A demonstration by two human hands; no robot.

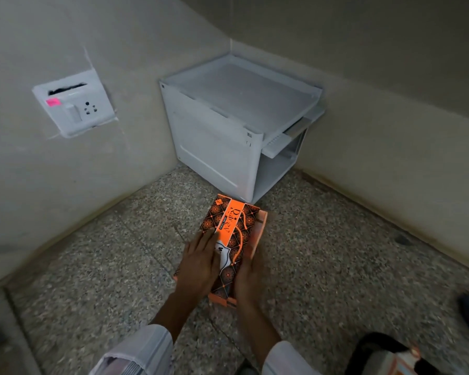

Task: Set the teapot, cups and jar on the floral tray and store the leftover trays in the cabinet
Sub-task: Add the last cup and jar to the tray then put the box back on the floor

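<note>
One orange patterned box lies flat on the speckled floor, its far end just beside the front corner of one white cabinet standing in the corner of the room. The box is shut, so its contents cannot be told. The left hand rests spread and flat on its lid; the right hand presses its fingers against the box's right edge. One wall socket sits on the left wall.

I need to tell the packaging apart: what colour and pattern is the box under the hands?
In the head view, the box is orange with a dark geometric tile pattern.
</note>
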